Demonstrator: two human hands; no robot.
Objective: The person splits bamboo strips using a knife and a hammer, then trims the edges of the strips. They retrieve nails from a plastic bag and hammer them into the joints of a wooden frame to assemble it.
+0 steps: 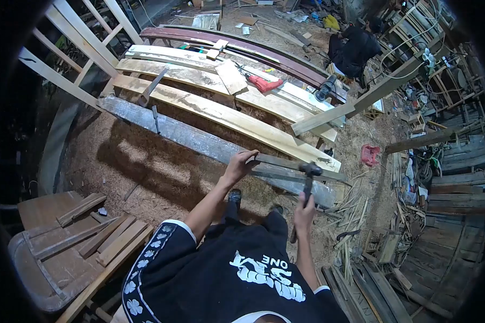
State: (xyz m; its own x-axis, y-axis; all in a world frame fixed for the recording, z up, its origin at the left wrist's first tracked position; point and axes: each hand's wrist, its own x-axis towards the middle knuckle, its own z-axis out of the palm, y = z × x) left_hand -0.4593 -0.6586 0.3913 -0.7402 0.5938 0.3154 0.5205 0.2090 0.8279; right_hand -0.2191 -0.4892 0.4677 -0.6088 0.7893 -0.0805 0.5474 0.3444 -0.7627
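My left hand is closed on the near end of a narrow wooden strip, which lies along the grey, worn beam in front of me. In my right hand is a hammer, gripped by its dark handle. The hammer's head overlaps the strip toward its right end in this view. Further left, a thin dark metal tool rests across the same beam. Beside it, a longer tool with a flat shaft leans over the neighbouring pale board.
More pale boards lie beyond, carrying a red power tool and a dark power tool. A person in dark clothes crouches at the far right. Offcuts lie on a folding chair at left. Thin scraps litter the shavings-covered ground.
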